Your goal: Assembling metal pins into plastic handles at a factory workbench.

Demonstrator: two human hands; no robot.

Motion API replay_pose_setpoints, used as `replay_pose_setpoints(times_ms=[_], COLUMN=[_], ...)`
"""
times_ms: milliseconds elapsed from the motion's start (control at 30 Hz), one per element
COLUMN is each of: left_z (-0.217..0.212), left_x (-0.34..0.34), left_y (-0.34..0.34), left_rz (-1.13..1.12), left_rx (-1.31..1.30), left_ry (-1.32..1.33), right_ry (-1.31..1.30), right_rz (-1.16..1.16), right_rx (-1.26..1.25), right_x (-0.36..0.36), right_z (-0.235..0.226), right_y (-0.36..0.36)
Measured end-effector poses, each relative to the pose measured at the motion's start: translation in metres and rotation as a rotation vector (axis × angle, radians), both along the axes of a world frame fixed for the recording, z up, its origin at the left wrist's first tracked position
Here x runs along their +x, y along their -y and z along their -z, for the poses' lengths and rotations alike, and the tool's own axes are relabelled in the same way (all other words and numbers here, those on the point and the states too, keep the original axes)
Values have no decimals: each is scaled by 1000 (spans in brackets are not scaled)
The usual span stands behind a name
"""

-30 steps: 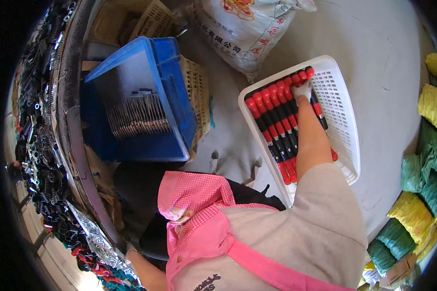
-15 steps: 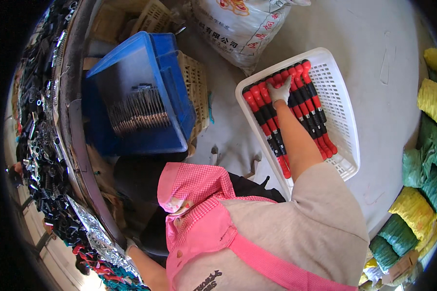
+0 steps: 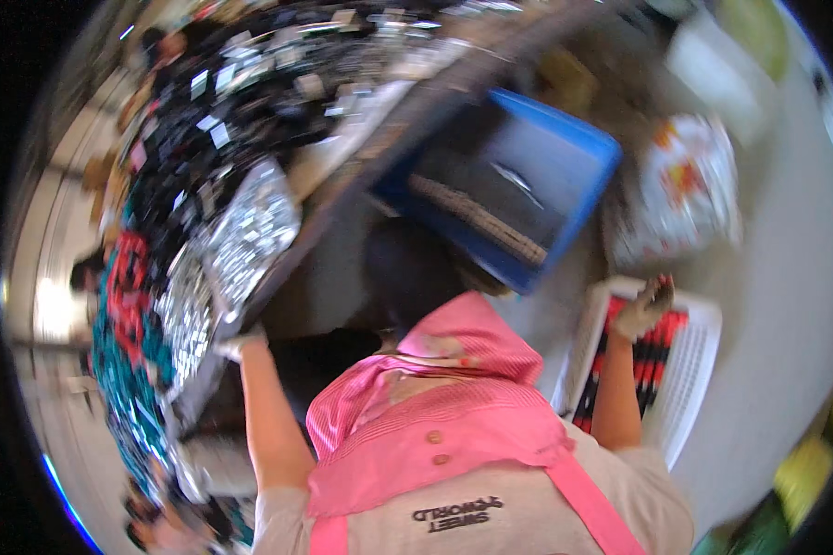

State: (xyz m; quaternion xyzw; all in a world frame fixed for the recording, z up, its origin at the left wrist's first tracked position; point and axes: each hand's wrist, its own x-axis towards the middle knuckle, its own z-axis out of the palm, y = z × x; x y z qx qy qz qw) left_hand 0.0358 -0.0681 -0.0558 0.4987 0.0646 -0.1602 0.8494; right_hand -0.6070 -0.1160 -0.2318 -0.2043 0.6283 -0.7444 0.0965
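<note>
Hiding part of the basket point(image 3: 702, 356), right hand point(image 3: 639, 319) seems curled, left hand point(image 3: 242, 346) blurs, both grips unclear.

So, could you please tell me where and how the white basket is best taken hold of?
I'd take the white basket by the rim on its right long side, coming from above and the right. The basket opens upward, and that rim runs clear of the red and black rods inside, whereas the right forearm lies across the left side.
</note>
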Motion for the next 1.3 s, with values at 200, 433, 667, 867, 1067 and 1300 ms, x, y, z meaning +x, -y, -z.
replay_pose_setpoints(times_ms=[200,433,667,867,1067,1300], left_z=[30,9,-13,-83,-101,-113], left_x=[37,1,-57,-33,29,68], left_y=[-12,-44,-82,-61,-18,118], left_rz=[-141,170,1177,1073,826,607], left_rx=[-105,-130,123,121,206,560], left_ry=[-64,-130,-357,311,572,1416], right_ry=[-471,-629,-1321,-1642,-1792,-2037], right_rz=[-960,-1301,-1401,-1436,-1578,-1290], right_rx=[-183,-226,-285,-151,-293,-474], right_x=[174,334,522,642,650,676], right_z=[-156,-236,-305,-301,-312,-297], right_y=[40,132,206,243,252,252])
